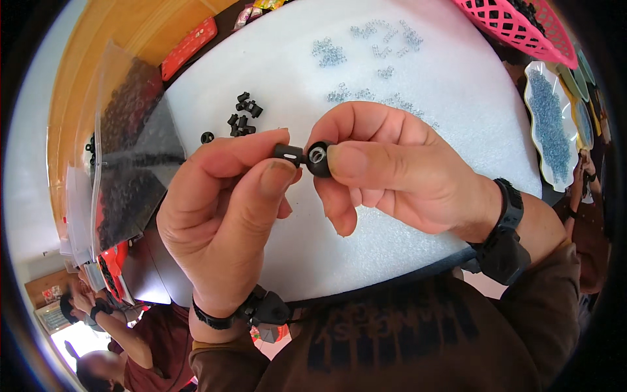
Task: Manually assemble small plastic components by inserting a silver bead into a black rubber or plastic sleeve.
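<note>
My left hand [215,219] pinches a small black cylindrical plug [288,153] with a pale slot in its side. Between the thumb and fingers of my right hand [408,170] is a round black cord-lock body [319,159], its opening facing up and showing a shiny ring-like piece inside. The plug's end meets or nearly meets the round body; I cannot tell if they touch. Beyond my left hand lie several loose black plugs [243,124] and one round black piece [207,137]. Small clear or silvery pieces [328,52] are scattered in clusters past my right hand.
White foam sheeting [261,59] covers the table. At left stands a clear plastic bin [130,144] of black parts. A scalloped white dish [539,117] of small bluish pieces and a pink basket [522,32] are at right. Other people [140,346] sit at both sides.
</note>
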Demonstrator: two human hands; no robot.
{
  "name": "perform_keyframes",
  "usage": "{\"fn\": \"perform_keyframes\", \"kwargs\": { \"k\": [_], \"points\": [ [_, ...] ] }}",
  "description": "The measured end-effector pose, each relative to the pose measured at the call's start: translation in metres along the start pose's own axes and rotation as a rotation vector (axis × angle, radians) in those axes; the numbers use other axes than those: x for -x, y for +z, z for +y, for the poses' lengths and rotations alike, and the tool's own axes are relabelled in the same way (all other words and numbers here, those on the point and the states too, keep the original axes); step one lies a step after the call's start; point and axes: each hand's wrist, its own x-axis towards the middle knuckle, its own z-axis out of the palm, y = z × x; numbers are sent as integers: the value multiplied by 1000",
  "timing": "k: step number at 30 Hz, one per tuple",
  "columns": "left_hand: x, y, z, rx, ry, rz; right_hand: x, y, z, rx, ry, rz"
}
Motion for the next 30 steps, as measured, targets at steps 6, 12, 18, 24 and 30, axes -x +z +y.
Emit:
{"fn": "perform_keyframes", "kwargs": {
  "k": [6,12,18,24,30],
  "points": [
    [3,-3,-4,-53,46,-4,1,3,-1,154,-41,66],
    [5,-8,-6,-13,41,-27,0,2,1,189,-64,44],
    [4,-7,-4,25,48,-49,1,3,-1,229,-62,56],
    [4,-7,-7,37,68,-65,1,3,-2,223,-53,55],
    [4,-10,-4,-171,117,-115,2,3,-3,236,-36,72]
  ]
}}
